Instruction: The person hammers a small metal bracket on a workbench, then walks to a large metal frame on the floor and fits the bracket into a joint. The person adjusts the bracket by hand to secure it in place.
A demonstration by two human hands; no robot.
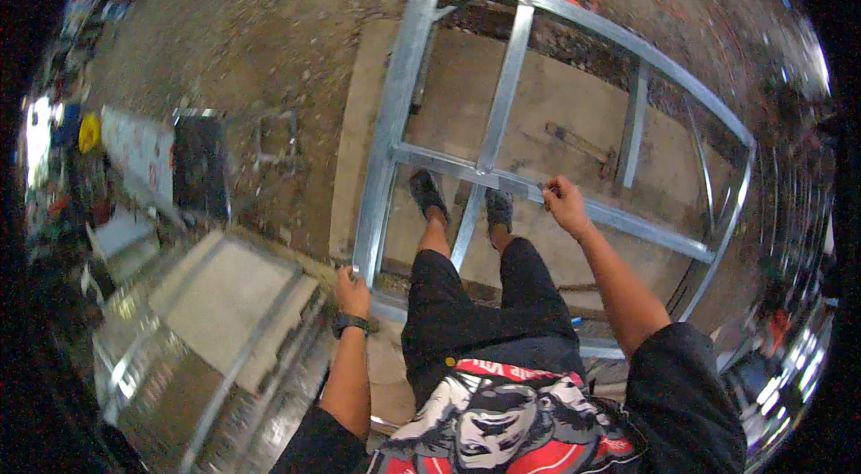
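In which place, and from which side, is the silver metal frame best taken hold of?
Probably the metal frame is best held by its left outer rail and its middle crossbar, coming from the near side, where the person stands. Both are long, straight and slim; the left hand is at the rail's near end, the right hand at the crossbar.

Grip of right hand (564, 203) unclear; left sleeve (321, 449) cut off below
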